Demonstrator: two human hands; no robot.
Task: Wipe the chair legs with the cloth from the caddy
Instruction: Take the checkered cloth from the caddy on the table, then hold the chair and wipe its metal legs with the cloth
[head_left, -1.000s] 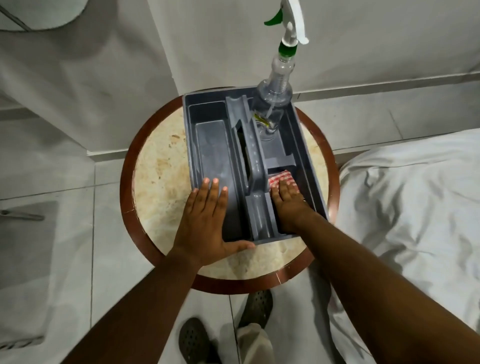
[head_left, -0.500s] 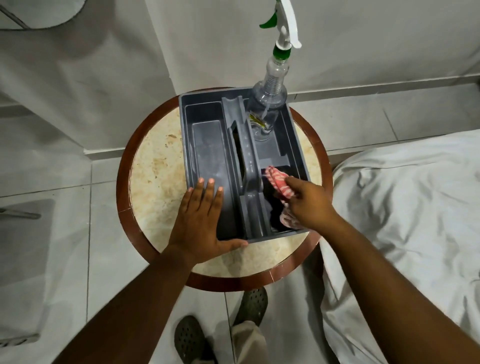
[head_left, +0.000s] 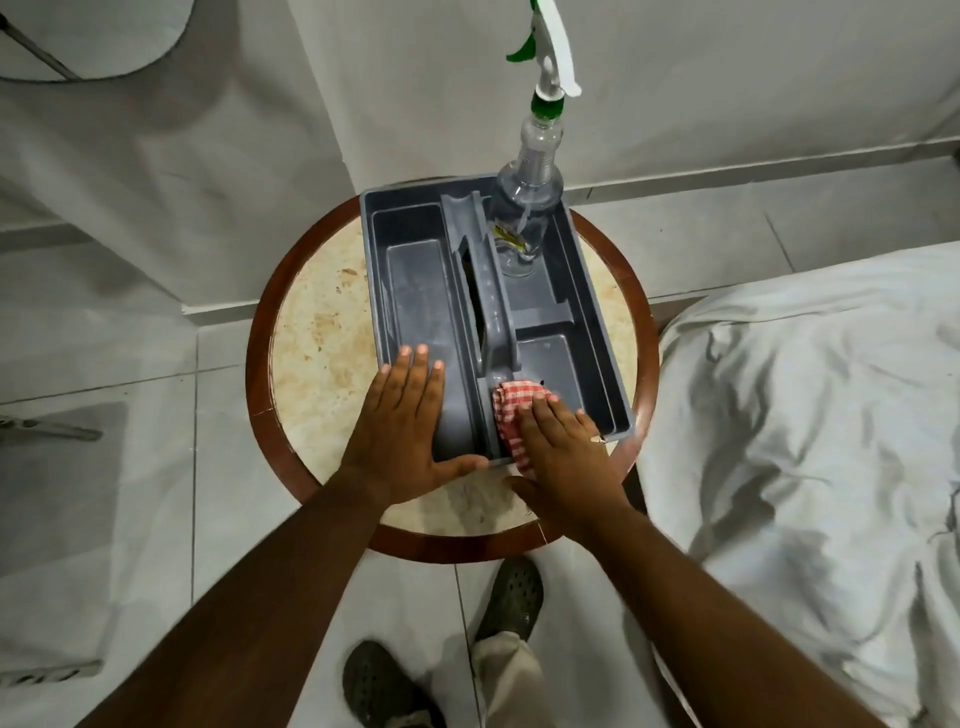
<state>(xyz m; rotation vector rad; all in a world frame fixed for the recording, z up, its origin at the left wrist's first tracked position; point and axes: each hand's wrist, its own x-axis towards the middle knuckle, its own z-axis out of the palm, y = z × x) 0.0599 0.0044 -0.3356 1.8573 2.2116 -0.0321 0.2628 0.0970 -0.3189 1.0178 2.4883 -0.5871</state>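
Observation:
A grey plastic caddy (head_left: 597, 291) with a centre handle stands on a round table (head_left: 317, 332). The red-and-white checked cloth (head_left: 511, 402) hangs over the caddy's near rim, just right of the handle. My right hand (head_left: 566, 457) lies on it, fingers over the top and thumb underneath, holding it. On the caddy's near left compartment my left hand (head_left: 405, 431) rests flat with its fingers spread and its thumb along the front rim. No chair or chair legs are in view.
A clear spray bottle (head_left: 530, 208) with a white and green trigger stands in the caddy's far right compartment. A bed with a rumpled white sheet (head_left: 805, 415) is close on the right. A white wall is behind, with tiled floor around and my feet (head_left: 511, 597) below the table.
My right hand has drawn the cloth out of the near right compartment and toward me, over the caddy's front rim. My left hand has stayed flat on the caddy.

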